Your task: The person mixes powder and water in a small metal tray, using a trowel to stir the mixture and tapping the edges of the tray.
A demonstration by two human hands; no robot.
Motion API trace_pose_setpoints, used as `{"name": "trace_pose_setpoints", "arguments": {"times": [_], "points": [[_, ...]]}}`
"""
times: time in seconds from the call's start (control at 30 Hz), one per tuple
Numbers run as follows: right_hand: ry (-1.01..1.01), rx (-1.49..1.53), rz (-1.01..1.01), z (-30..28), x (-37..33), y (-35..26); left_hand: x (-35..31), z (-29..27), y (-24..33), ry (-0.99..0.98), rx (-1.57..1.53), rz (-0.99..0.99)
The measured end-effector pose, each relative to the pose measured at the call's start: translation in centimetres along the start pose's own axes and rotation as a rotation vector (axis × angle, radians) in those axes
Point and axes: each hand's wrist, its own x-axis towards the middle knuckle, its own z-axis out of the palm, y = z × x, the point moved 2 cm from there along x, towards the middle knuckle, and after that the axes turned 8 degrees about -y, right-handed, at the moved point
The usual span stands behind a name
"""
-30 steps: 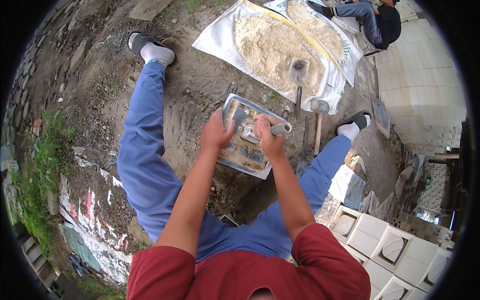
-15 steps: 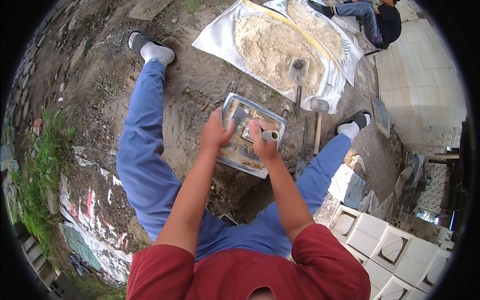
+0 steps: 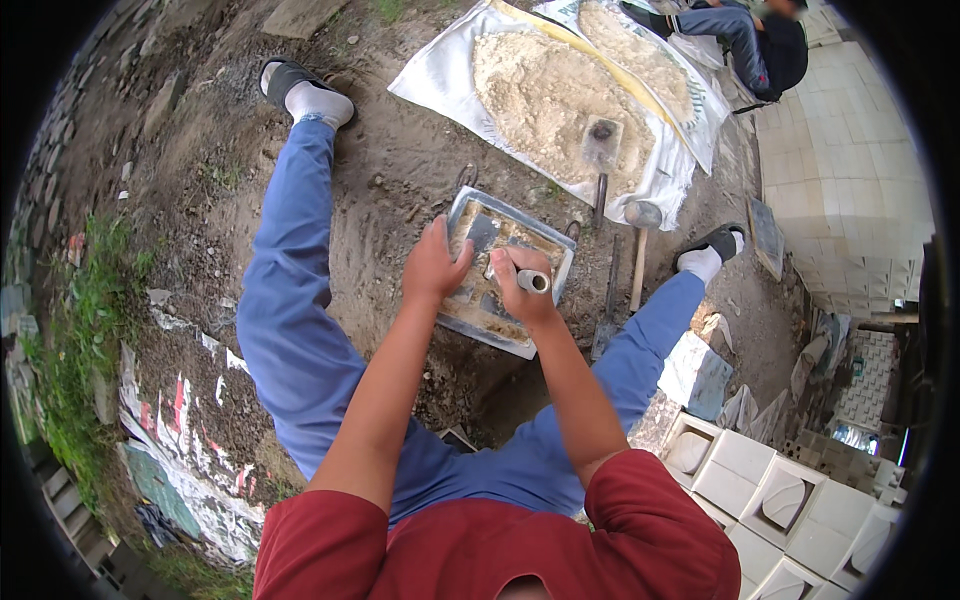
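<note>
Between my spread legs lies a rectangular metal mould [image 3: 555,290] with a pale rim and wire loops at its ends. Sandy tan mix and dark flat plates show inside it. My left hand [image 3: 436,265] straddles the mould's left wall, fingers along the outside and thumb over the inside. Over the right part of the mould, my right hand [image 3: 522,285] is closed round a short pipe handle [image 3: 536,282], its hollow end facing up. The lower part of that tool is mostly hidden under my fingers.
Pale mix [image 3: 540,90] is heaped on white sacks [image 3: 430,75] ahead, with a small shovel [image 3: 601,145] on it. A mallet [image 3: 641,225] and a dark long-handled tool [image 3: 606,300] lie right. Stacked pale blocks [image 3: 740,470] stand near right; another person [image 3: 775,55] sits far right.
The pipe handle has tipped slightly toward me and left within my right hand's grip. My left hand stays on the mould's wall. The whole view has shifted a little.
</note>
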Motion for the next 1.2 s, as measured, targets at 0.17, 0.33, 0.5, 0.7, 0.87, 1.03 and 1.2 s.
{"name": "trace_pose_setpoints", "arguments": {"times": [0.17, 0.33, 0.5, 0.7, 0.87, 1.03, 1.2], "points": [[-0.026, -0.008, 0.009, 0.3, -0.5, 1.2, 0.0, -0.4, -0.1, -0.092, -0.039, -0.057], [0.021, 0.175, 0.083, -1.6, -0.7, 1.2, 0.1, -0.4, 0.4, -0.087, -0.028, -0.043], [0.069, 0.322, -0.001, -1.8, 0.3, -2.7, -0.2, -0.7, -0.6, -0.053, -0.005, -0.047], [0.039, 0.335, 0.131, -0.9, -0.4, 4.3, -0.1, -1.0, 0.5, -0.107, -0.064, -0.078], [0.094, 0.567, 0.125, -0.9, -0.1, 2.5, -0.2, -0.8, 0.2, -0.107, -0.030, -0.099], [0.083, 0.515, 0.012, -2.5, 0.9, -0.1, -0.2, -1.0, -0.3, -0.099, -0.017, -0.083], [0.095, 0.457, 0.110, -1.4, 0.9, 3.9, 0.0, -0.1, 0.1, -0.125, 0.003, -0.083]]}}
